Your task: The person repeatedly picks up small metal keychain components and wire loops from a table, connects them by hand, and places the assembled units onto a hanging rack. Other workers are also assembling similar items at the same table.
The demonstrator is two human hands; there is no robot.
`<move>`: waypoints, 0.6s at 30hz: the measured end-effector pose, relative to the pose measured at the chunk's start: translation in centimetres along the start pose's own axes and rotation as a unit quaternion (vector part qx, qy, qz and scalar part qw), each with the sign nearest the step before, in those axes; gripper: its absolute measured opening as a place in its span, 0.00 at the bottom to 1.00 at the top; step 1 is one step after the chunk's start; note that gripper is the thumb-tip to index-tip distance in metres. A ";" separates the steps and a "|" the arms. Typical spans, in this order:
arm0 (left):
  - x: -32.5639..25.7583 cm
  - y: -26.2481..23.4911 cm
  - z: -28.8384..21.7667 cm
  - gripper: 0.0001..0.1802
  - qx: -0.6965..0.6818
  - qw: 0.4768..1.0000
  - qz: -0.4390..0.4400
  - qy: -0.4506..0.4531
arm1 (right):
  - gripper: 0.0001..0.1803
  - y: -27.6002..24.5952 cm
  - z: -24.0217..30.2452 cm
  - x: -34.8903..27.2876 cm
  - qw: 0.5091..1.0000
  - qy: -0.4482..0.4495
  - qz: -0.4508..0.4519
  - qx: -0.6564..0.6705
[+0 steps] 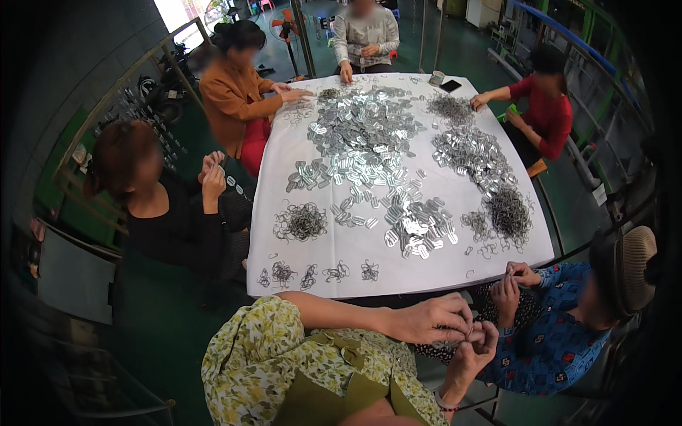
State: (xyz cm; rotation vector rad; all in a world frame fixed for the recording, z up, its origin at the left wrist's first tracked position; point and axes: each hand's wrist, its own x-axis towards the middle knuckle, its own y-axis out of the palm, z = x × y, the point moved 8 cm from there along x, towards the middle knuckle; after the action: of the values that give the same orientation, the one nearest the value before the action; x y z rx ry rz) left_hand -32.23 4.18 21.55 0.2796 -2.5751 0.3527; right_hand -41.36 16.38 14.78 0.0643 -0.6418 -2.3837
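Note:
My left hand [432, 319] and my right hand [477, 351] meet in front of me, just off the near right side of the table. Both are closed, with fingertips pinched together. A bit of grey shows below the left fingers, but what they grip is mostly hidden. On the white tabletop [284, 170], the nearest things are small clusters of bent wire hooks [369, 270] along the near edge. Beyond them lie a pile of flat slotted metal plates [420, 224] and a round heap of wire hooks [301, 221].
A large heap of metal plates [366, 131] covers the far middle. More plates [472, 156] and dark hooks [509, 213] lie along the right. Co-workers sit around the table, one in a blue patterned shirt [554, 341] close by my right. A phone [450, 86] rests at the far right corner.

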 end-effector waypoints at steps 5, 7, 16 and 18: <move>-1.8 -1.6 1.2 0.09 -0.012 0.998 -0.014 -0.052 | 0.31 2.1 -1.8 0.3 0.998 0.051 0.006 -0.026; -2.7 -2.1 1.6 0.08 -0.044 0.996 -0.031 -0.070 | 0.30 2.5 -2.6 0.0 0.995 0.079 0.027 -0.057; -3.5 -4.4 1.8 0.07 -0.030 0.998 -0.021 0.047 | 0.12 -2.5 -1.5 1.8 0.981 -0.020 0.038 -0.188; -4.9 -3.9 2.6 0.08 -0.021 0.998 -0.042 0.041 | 0.09 -2.9 -2.3 2.7 0.987 0.003 -0.003 -0.158</move>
State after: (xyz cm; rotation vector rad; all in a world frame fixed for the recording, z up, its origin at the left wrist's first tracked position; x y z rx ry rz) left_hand -28.32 0.34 17.60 0.3491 -2.4794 0.2724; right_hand -44.76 15.66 11.76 -0.0644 -0.2539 -2.4602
